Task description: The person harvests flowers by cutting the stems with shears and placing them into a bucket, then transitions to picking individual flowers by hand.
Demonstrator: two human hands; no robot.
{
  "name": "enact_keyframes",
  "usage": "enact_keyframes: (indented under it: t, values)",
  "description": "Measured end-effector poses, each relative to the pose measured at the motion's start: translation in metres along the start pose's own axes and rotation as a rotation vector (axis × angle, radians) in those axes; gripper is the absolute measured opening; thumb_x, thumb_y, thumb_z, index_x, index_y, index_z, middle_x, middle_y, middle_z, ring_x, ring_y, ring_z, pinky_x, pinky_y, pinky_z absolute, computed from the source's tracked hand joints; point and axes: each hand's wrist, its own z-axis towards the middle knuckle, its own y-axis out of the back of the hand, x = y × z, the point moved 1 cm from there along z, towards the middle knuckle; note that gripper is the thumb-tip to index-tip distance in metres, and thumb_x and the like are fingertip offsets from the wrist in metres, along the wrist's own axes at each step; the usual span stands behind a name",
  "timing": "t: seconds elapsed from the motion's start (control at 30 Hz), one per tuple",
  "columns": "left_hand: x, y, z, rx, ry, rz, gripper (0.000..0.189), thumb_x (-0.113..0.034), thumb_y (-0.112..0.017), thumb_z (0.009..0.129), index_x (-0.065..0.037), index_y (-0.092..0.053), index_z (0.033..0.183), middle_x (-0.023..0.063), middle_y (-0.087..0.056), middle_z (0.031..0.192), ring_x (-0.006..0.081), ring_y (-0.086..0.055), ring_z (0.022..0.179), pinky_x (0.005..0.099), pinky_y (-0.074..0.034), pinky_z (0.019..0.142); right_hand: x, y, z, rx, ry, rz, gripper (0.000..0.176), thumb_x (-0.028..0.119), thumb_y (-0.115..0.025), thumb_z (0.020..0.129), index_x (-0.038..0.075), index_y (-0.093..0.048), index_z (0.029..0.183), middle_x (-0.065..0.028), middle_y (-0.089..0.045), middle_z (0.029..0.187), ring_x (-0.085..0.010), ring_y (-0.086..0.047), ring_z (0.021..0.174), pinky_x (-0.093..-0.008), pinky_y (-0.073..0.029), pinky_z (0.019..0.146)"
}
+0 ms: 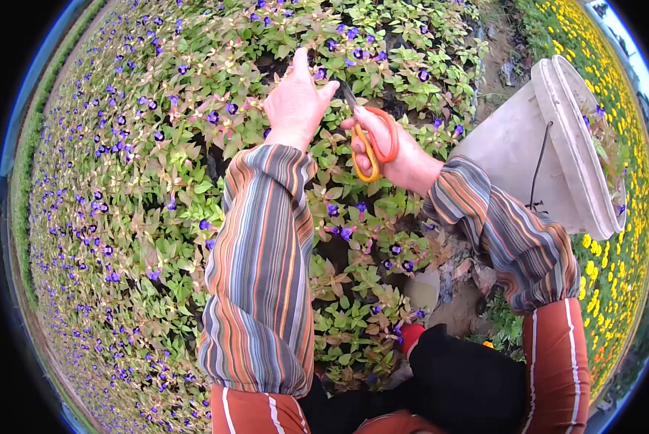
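My right hand (pixel 404 155) is closed round the orange and yellow handles of a pair of scissors (pixel 375 148). Their dark blades point up and left into the leaves, and the tips are hard to make out. Just left of the blades, my left hand (pixel 295 101) reaches into the purple-flowered plants (pixel 382 47). Its index finger stretches forward and its thumb stands apart, towards the scissors. The other fingers are mostly hidden, and I see nothing held in this hand. Striped sleeve covers are on both forearms.
A whitish bucket (pixel 505 145) with a wire handle lies tilted at the right, cut greenery (pixel 608 145) showing at its mouth. Beyond it grow yellow flowers (pixel 617 267). A strip of bare soil (pixel 494 61) edges the bed. My dark-clothed knee (pixel 462 376) is below.
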Motion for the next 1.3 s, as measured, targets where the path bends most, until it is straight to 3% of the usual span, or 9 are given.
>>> enact_keyframes:
  t: [0.1, 0.13, 0.23, 0.27, 0.4, 0.57, 0.83, 1.0, 1.3]
  values:
    - [0.007, -0.012, 0.020, 0.084, 0.039, 0.105, 0.063, -0.044, -0.064, 0.073, -0.012, -0.037, 0.121, 0.0117, -0.063, 0.089, 0.0299, -0.062, 0.082, 0.0412, -0.048, 0.069, -0.016, -0.002, 0.022, 0.063, 0.079, 0.131, 0.043, 0.045, -0.049, 0.086, 0.005, -0.046, 0.100, -0.0028, -0.045, 0.061, -0.0149, -0.043, 0.045, -0.0279, -0.037, 0.044]
    - [0.011, -0.016, 0.023, 0.053, 0.060, 0.123, 0.055, -0.047, -0.063, 0.072, -0.013, -0.051, 0.114, 0.0135, -0.064, 0.086, 0.0298, -0.062, 0.080, 0.0408, -0.047, 0.067, -0.020, -0.004, 0.024, 0.081, 0.071, 0.131, 0.042, 0.044, -0.049, 0.087, 0.005, -0.046, 0.101, -0.0029, -0.044, 0.061, -0.0154, -0.043, 0.045, -0.0282, -0.037, 0.044]
    - [0.024, -0.021, 0.030, 0.076, 0.124, 0.052, 0.039, -0.042, -0.061, 0.075, -0.012, -0.061, 0.099, 0.0114, -0.064, 0.086, 0.0292, -0.061, 0.079, 0.0408, -0.047, 0.067, -0.022, -0.009, 0.032, 0.107, 0.035, 0.188, 0.043, 0.045, -0.048, 0.087, 0.004, -0.046, 0.101, -0.0029, -0.044, 0.060, -0.0162, -0.044, 0.044, -0.0286, -0.037, 0.044]
    - [0.028, -0.022, 0.029, 0.019, 0.170, -0.041, 0.022, -0.031, -0.059, 0.077, -0.012, -0.065, 0.088, 0.0111, -0.063, 0.082, 0.0293, -0.060, 0.080, 0.0394, -0.046, 0.069, -0.021, -0.010, 0.033, 0.140, 0.065, 0.177, 0.044, 0.046, -0.048, 0.087, 0.004, -0.047, 0.100, -0.0030, -0.045, 0.060, -0.0161, -0.044, 0.045, -0.0282, -0.037, 0.044]
    - [0.055, -0.020, 0.022, -0.025, 0.195, -0.080, 0.022, -0.029, -0.059, 0.077, -0.012, -0.065, 0.090, 0.0125, -0.063, 0.080, 0.0297, -0.061, 0.076, 0.0404, -0.045, 0.064, -0.020, -0.011, 0.039, 0.195, 0.042, 0.240, 0.047, 0.046, -0.042, 0.089, 0.003, -0.045, 0.108, -0.0002, -0.043, 0.061, -0.0114, -0.042, 0.047, -0.0234, -0.035, 0.043]
    - [0.074, -0.017, 0.018, 0.013, 0.216, -0.155, 0.022, -0.030, -0.061, 0.078, -0.011, -0.065, 0.089, 0.0129, -0.063, 0.074, 0.0298, -0.060, 0.069, 0.0378, -0.044, 0.060, -0.030, -0.013, 0.056, 0.250, -0.088, 0.404, 0.049, 0.047, -0.044, 0.088, 0.002, -0.046, 0.107, -0.0003, -0.044, 0.061, -0.0118, -0.042, 0.047, -0.0236, -0.035, 0.043]
    - [0.086, -0.026, 0.018, -0.017, 0.215, -0.279, 0.023, -0.026, -0.063, 0.079, -0.007, -0.064, 0.090, 0.0104, -0.061, 0.069, 0.0191, -0.054, 0.058, 0.0313, -0.042, 0.058, -0.047, -0.014, 0.070, 0.227, -0.161, 0.407, 0.045, 0.047, -0.049, 0.086, 0.003, -0.050, 0.098, -0.0015, -0.048, 0.061, -0.0135, -0.046, 0.048, -0.0249, -0.037, 0.044]
    - [0.088, -0.032, 0.017, -0.066, 0.164, -0.474, 0.019, -0.020, -0.065, 0.079, -0.003, -0.064, 0.088, -0.0009, -0.050, 0.059, 0.0079, -0.039, 0.055, 0.0257, -0.035, 0.052, -0.053, -0.013, 0.074, 0.254, -0.145, 0.360, 0.047, 0.051, -0.046, 0.085, 0.005, -0.046, 0.097, -0.0025, -0.046, 0.062, -0.0142, -0.047, 0.049, -0.0262, -0.040, 0.045]
    - [0.074, -0.027, 0.008, -0.044, 0.147, -0.554, 0.016, -0.013, -0.063, 0.081, 0.000, -0.062, 0.090, -0.0050, -0.050, 0.066, 0.0051, -0.040, 0.061, 0.0211, -0.035, 0.056, -0.048, -0.018, 0.080, 0.226, -0.159, 0.364, 0.046, 0.049, -0.043, 0.088, 0.005, -0.043, 0.099, -0.0022, -0.044, 0.063, -0.0131, -0.044, 0.047, -0.0261, -0.039, 0.044]
